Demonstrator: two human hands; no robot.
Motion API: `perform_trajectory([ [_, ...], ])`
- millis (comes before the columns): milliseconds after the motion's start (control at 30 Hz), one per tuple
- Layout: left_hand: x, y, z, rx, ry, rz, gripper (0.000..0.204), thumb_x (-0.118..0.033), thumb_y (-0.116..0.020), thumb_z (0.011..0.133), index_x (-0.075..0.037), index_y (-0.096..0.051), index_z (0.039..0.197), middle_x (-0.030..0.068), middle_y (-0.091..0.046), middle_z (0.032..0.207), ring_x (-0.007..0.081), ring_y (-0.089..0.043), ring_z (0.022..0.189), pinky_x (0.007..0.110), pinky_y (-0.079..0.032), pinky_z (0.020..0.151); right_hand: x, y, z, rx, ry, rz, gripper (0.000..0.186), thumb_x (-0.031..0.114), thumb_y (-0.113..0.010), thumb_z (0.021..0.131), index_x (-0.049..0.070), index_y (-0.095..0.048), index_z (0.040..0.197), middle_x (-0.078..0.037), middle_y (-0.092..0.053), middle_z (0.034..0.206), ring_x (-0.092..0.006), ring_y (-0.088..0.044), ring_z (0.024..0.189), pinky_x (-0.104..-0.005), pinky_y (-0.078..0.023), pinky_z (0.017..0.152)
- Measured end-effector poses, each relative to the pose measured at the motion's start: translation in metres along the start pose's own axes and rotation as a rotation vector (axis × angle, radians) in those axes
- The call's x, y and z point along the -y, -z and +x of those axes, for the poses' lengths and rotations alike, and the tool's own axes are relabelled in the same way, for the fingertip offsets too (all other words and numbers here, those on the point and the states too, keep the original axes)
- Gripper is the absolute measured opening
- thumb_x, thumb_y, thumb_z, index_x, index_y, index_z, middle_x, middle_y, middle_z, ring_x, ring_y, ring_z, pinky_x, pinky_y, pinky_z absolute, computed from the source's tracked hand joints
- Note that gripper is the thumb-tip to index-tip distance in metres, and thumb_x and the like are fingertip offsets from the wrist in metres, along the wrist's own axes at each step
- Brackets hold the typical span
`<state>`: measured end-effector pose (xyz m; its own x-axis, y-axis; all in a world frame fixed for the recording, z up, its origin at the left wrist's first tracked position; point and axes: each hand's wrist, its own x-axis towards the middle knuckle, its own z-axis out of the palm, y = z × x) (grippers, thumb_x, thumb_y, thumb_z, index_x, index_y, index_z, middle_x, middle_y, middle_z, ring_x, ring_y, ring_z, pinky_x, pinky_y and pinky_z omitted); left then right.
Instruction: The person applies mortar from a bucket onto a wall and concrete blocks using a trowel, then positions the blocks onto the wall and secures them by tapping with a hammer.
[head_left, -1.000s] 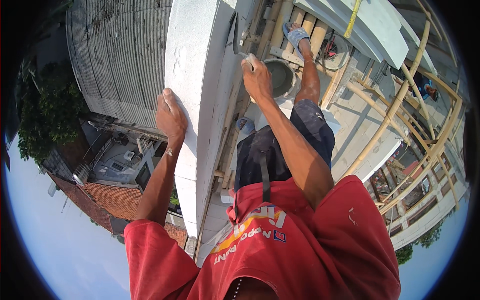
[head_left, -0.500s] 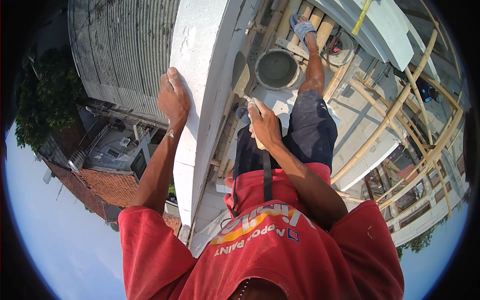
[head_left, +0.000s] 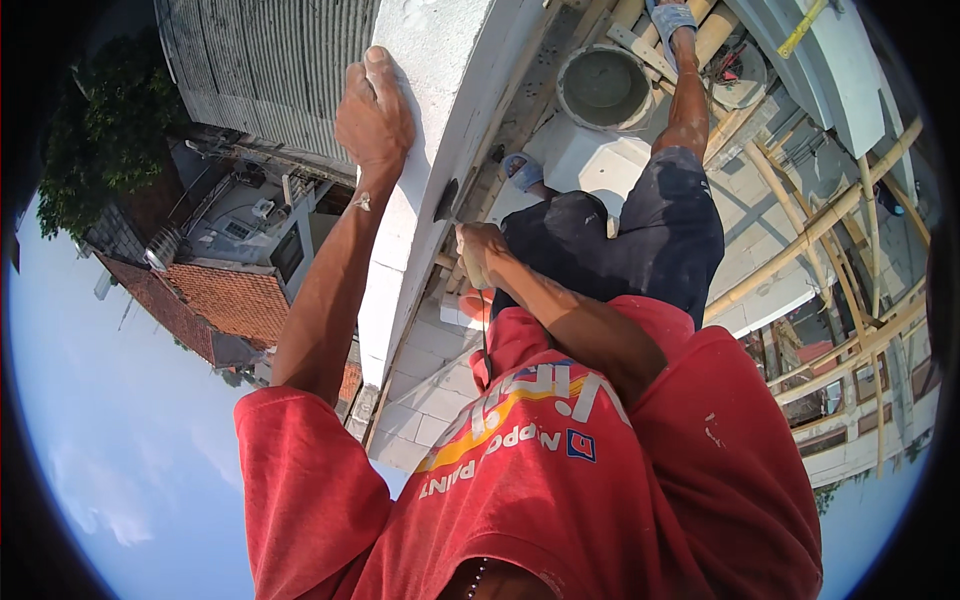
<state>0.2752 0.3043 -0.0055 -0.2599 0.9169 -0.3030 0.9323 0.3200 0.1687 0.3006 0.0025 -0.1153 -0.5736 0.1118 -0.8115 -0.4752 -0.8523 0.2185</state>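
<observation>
My left hand (head_left: pixel 375 120) grips the outer edge of a white wall (head_left: pixel 425 130), its fingers curled over the side. In my right hand (head_left: pixel 480 252) is a trowel (head_left: pixel 447 200), held low beside the wall's inner face. Its blade shows nearly edge-on, at or very close to that face, and I cannot tell whether it touches. The fist hides most of its handle. Beyond my knees stands a round bucket (head_left: pixel 562 100) containing smooth grey mix (head_left: pixel 605 80).
Below the wall's outer side lie a corrugated roof (head_left: pixel 270 70) and an orange tiled roof (head_left: pixel 225 300). Under my sandalled feet are bamboo poles (head_left: pixel 712 35) and pale blocks. Bamboo scaffolding (head_left: pixel 830 215) crosses the right side. A coil of cable (head_left: pixel 735 75) lies near the bucket.
My right hand has brought the trowel left and down toward the wall's inner face, turning the blade edge-on. My left hand keeps its grip on the wall. The whole view has shifted.
</observation>
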Motion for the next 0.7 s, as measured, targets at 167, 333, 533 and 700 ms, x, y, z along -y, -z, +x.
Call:
perform_trajectory([
  [167,0.012,-0.004,0.0,-0.093,-0.057,-0.016,0.077,-0.07,-0.026,0.101,-0.001,-0.06,0.096,0.0276,-0.065,0.079,0.0476,-0.062,0.075,0.056,-0.045,0.073,0.03,-0.01,-0.05,-0.251,0.557,-0.904,0.033,0.038,-0.064,0.097,0.006,-0.063,0.101,-0.011,-0.067,0.088,-0.0205,-0.061,0.056,-0.0385,-0.053,0.047],
  [333,0.005,-0.002,-0.001,-0.055,-0.046,-0.023,0.077,-0.069,-0.026,0.102,-0.001,-0.062,0.1,0.0271,-0.067,0.082,0.0461,-0.065,0.077,0.056,-0.047,0.075,0.111,-0.02,-0.148,-0.114,0.017,-0.183,0.034,0.037,-0.066,0.096,0.003,-0.058,0.102,-0.008,-0.059,0.082,-0.017,-0.058,0.055,-0.0311,-0.05,0.043],
  [533,0.006,-0.008,0.002,-0.082,-0.061,0.007,0.077,-0.069,-0.025,0.102,-0.001,-0.061,0.101,0.0295,-0.067,0.082,0.0489,-0.064,0.08,0.057,-0.046,0.077,0.085,-0.033,-0.064,-0.268,-0.246,-0.149,0.026,0.028,-0.064,0.097,0.004,-0.053,0.091,-0.009,-0.058,0.082,-0.0207,-0.058,0.055,-0.0333,-0.049,0.043],
  [700,0.002,-0.004,-0.001,-0.011,-0.037,0.025,0.088,-0.073,-0.018,0.1,-0.001,-0.064,0.118,0.0287,-0.069,0.092,0.0462,-0.066,0.088,0.054,-0.048,0.083,0.113,-0.043,-0.059,-0.319,-0.159,-0.212,0.025,0.025,-0.061,0.099,0.003,-0.053,0.089,-0.009,-0.055,0.079,-0.0209,-0.058,0.058,-0.0354,-0.049,0.044],
])
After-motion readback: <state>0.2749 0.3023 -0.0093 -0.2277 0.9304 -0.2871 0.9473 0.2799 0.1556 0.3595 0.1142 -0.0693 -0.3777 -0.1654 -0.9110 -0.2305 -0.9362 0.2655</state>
